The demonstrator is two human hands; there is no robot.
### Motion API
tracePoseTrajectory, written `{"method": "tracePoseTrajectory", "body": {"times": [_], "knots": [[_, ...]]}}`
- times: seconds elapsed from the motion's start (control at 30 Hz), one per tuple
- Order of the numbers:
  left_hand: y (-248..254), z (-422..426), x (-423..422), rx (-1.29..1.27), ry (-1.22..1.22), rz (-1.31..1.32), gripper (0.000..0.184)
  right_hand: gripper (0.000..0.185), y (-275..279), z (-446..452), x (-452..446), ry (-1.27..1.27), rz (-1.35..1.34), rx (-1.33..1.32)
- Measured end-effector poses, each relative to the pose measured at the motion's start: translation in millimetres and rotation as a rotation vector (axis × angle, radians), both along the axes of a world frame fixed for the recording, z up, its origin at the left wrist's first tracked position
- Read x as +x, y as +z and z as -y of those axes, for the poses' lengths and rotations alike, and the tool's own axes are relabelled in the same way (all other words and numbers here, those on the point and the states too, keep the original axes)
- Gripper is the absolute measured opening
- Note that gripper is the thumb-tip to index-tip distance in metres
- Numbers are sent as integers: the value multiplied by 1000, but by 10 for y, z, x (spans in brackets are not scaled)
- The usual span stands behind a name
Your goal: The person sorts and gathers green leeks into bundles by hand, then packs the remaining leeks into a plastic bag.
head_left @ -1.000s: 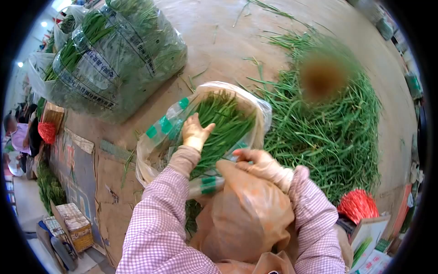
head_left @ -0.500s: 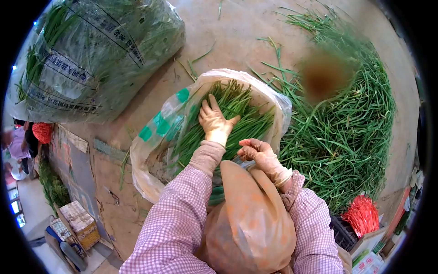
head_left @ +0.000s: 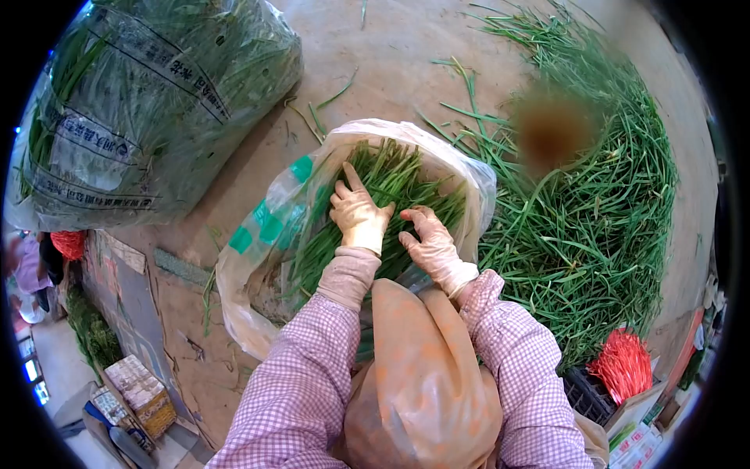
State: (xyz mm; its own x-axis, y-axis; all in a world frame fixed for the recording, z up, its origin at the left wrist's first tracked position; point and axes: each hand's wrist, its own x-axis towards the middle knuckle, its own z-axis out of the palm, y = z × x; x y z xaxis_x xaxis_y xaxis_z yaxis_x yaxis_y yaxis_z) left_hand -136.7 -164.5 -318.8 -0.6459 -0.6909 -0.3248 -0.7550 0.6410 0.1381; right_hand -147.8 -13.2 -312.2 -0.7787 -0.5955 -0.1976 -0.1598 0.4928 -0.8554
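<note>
An open clear plastic bag point(head_left: 238, 301) with green tape marks lies in front of me, and long green stalks point(head_left: 316, 254) fill its middle. Gloved, my left hand point(head_left: 361, 213) rests on top of the stalks with its fingers apart. Just right of it, my right hand point(head_left: 431, 244), also gloved, is over the near edge of the stalks, fingers spread and slightly bent. Neither hand is wrapped round anything. A large loose heap of green stalks point(head_left: 586, 250) lies right of the bag.
A big full plastic bag point(head_left: 172, 102) of greens stands at the upper left. Red ties point(head_left: 621, 363) sit by a black crate point(head_left: 587, 395) at the lower right. A yellow box point(head_left: 144, 395) is at the lower left. A person point(head_left: 30, 266) is at the far left.
My left hand has moved up and right onto the stalks. My right hand has moved from the bag's near side onto the stalks, and its fingers have spread.
</note>
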Motion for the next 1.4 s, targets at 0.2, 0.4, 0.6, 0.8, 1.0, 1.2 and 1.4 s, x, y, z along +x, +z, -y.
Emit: {"method": "tracePoseTrajectory", "body": {"times": [0.2, 0.4, 0.6, 0.8, 1.0, 1.2, 1.4], "knots": [[28, -46, 66, -39, -135, -16, 121, 38, -143, -46, -43, 19, 7, 67], [14, 132, 106, 330, -17, -116, 107, 40, -225, -119, -96, -329, 514, -213], [-65, 378, 579, 744, -159, -425, 76, 80, 10, -250, -523, -461, 902, -210], [479, 501, 905, 1094, -41, -527, 63, 76, -12, -457, -598, -477, 944, -373], [489, 506, 1068, 1261, 167, -620, 62, 86, 345, -427, 72, -324, 688, -696], [384, 529, 1078, 1385, 160, -676, 62, 107, 139, -220, 374, -572, 1053, -1057], [316, 467, 1022, 1281, 123, -658, 63, 106, 146, 52, 405, -498, 1047, -1093]]}}
